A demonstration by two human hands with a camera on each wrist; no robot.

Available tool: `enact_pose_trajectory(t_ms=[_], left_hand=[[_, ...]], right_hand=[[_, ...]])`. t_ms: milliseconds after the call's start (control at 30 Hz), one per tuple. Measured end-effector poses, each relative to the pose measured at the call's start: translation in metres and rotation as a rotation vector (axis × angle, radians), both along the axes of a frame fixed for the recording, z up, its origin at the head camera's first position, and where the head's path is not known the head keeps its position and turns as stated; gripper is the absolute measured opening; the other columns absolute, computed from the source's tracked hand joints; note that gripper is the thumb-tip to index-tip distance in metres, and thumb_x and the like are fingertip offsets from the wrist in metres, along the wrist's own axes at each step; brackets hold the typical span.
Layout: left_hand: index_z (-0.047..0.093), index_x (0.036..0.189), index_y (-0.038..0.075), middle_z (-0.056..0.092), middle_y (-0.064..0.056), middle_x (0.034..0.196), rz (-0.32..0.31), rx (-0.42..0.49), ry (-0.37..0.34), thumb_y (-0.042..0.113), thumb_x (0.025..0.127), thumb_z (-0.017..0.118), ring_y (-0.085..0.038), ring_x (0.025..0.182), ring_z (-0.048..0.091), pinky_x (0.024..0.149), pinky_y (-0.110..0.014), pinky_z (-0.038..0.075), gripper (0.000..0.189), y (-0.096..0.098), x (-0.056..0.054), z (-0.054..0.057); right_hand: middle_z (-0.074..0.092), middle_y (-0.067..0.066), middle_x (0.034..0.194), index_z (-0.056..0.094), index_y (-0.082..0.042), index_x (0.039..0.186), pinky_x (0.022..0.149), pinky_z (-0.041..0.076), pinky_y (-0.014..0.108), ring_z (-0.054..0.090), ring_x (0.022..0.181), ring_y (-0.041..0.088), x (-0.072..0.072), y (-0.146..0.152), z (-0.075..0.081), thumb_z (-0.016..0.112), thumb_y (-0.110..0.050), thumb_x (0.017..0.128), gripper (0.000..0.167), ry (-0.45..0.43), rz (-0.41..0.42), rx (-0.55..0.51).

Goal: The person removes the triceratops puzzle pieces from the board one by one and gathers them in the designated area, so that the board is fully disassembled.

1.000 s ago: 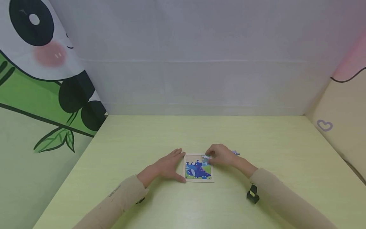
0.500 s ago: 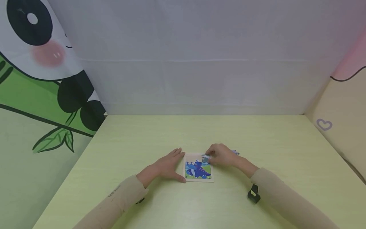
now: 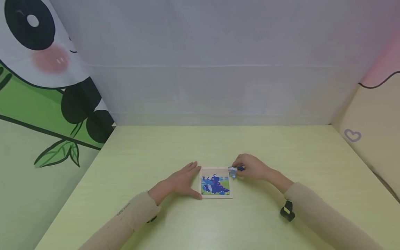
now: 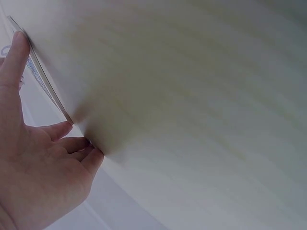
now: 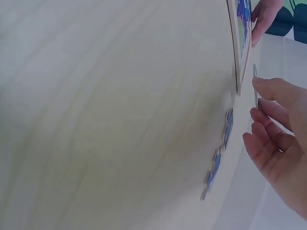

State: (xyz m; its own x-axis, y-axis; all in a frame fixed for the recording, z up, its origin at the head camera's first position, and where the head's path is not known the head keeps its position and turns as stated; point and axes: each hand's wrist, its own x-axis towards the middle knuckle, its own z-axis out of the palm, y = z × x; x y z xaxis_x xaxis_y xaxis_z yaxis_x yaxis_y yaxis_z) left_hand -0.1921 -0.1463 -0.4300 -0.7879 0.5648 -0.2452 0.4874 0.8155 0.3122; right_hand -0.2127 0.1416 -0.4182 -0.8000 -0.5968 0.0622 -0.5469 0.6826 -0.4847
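Note:
In the head view, a square wooden jigsaw puzzle board (image 3: 218, 196) with a blue dinosaur picture lies on the table. Its top strip shows bare wood. My left hand (image 3: 184, 180) rests along the board's left edge, thumb at the near corner and fingers straight at the far one. Between thumb and fingers, my right hand (image 3: 252, 167) pinches a light-blue puzzle piece (image 3: 232, 172) just off the board's upper right edge. In the right wrist view that piece (image 5: 255, 86) is seen edge-on, above the table. Loose blue puzzle pieces (image 5: 214, 168) lie on the table below the right hand.
The pale yellow table (image 3: 175, 142) stretches around the board. A grey-white backdrop (image 3: 200, 93) rises at its far edge. Printed cartoon panels stand at the left (image 3: 47, 104) and right (image 3: 375, 128).
My right hand has lifted the light-blue piece out of the board's upper right corner and moved right with it. A dark blue loose piece now shows beside its fingers. The left hand stays put.

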Motion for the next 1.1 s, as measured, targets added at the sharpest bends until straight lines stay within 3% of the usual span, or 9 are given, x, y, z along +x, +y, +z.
enact_pose_trajectory(t_ms=[300, 700, 1100], left_hand=[[0.023, 0.144, 0.007, 0.014, -0.013, 0.151, 0.003, 0.010, -0.006, 0.060, 0.064, 0.071, -0.029, 0.138, 0.010, 0.108, -0.046, 0.022, 0.107, 0.000, 0.002, 0.003], [0.023, 0.144, 0.006, 0.013, -0.014, 0.150, -0.001, 0.016, 0.000, 0.061, 0.064, 0.070, -0.030, 0.138, 0.010, 0.108, -0.047, 0.021, 0.108, -0.001, 0.003, 0.002], [0.025, 0.143, 0.005, 0.014, -0.014, 0.150, -0.002, 0.030, 0.001, 0.059, 0.064, 0.071, -0.031, 0.137, 0.011, 0.108, -0.047, 0.021, 0.106, 0.000, 0.003, 0.004]], right_hand=[[0.064, 0.005, 0.093, 0.068, -0.001, 0.098, 0.072, 0.051, 0.033, 0.058, 0.086, 0.022, 0.001, 0.039, 0.000, 0.069, -0.009, 0.078, 0.022, 0.002, -0.029, -0.040], [0.063, 0.007, 0.094, 0.066, 0.004, 0.100, 0.067, 0.051, 0.027, 0.057, 0.083, 0.020, 0.003, 0.090, -0.009, 0.068, -0.006, 0.078, 0.025, -0.041, -0.091, -0.086], [0.063, 0.009, 0.091, 0.065, 0.006, 0.098, 0.065, 0.051, 0.027, 0.058, 0.079, 0.020, -0.001, 0.109, -0.019, 0.069, -0.003, 0.076, 0.024, -0.011, -0.099, -0.099]])
